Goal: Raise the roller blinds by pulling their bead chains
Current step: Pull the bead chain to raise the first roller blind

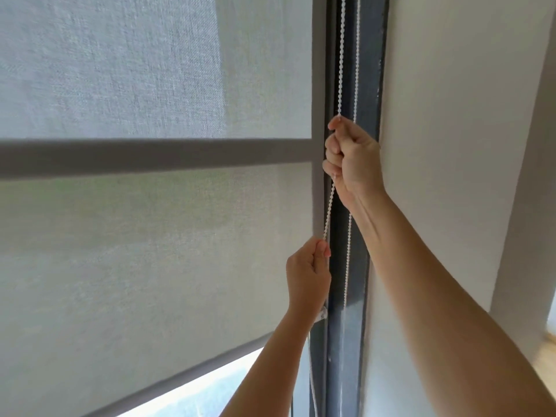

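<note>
A pale painted wall (pixel 451 115) runs up the right side, smooth and matte, and a sliver of light wooden floor (pixel 549 356) shows at the far right edge. Beside the wall stands the dark, slightly scuffed upright of the window frame (pixel 341 326). The rest of the view is the roller blind (pixel 150 251), a grey cloth with a fine linen-like weave, thin enough that a horizontal crossbar (pixel 150 155) of the window shows through it as a dark band. The blind's bottom hem (pixel 180 377), a flat darker strip, sits low in the window, with a wedge of bright glass (pixel 195 392) below it.

The bead chain (pixel 340 70), small white beads on a cord, hangs in two strands in front of the dark frame, just right of the blind's edge. Both arms reach up to it, bare to the elbow. The right hand (pixel 352 158) is the higher one, curled into a fist around the left strand, knuckles toward the blind; the other strand passes behind it. From that fist the gripped strand slants down to the left hand (pixel 307 272), which pinches it between thumb and curled fingers, close against the blind's edge.
</note>
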